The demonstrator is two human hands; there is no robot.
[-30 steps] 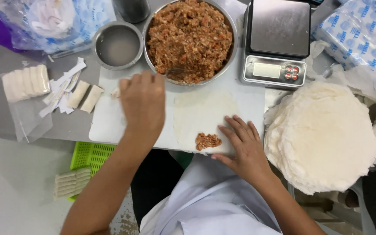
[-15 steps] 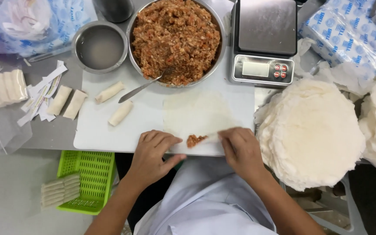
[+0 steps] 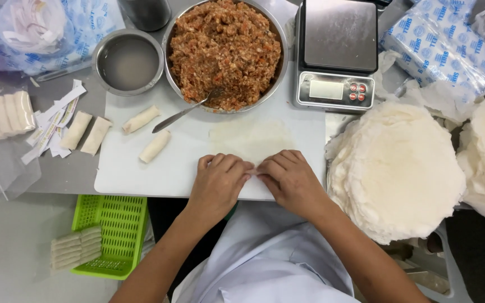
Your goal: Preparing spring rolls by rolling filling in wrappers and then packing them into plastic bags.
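My left hand (image 3: 219,180) and my right hand (image 3: 290,177) lie side by side at the near edge of the white cutting board (image 3: 136,174), fingertips touching. Both press down on the near edge of a thin round wrapper (image 3: 251,137) spread on the board; the filling under my fingers is hidden. Behind the wrapper stands a large metal bowl of orange-brown minced filling (image 3: 225,47) with a spoon (image 3: 183,112) leaning out of it. Two finished rolls (image 3: 147,134) lie on the board to the left.
A small metal bowl of cloudy liquid (image 3: 129,60) sits left of the filling. A digital scale (image 3: 338,53) stands at the right. Stacks of round wrappers (image 3: 394,168) fill the right side. More rolls (image 3: 85,132) and a green basket (image 3: 108,233) are at left.
My left hand came back from the far left of the board to the wrapper's near edge. Both hands closed over the small heap of filling, which no longer shows.
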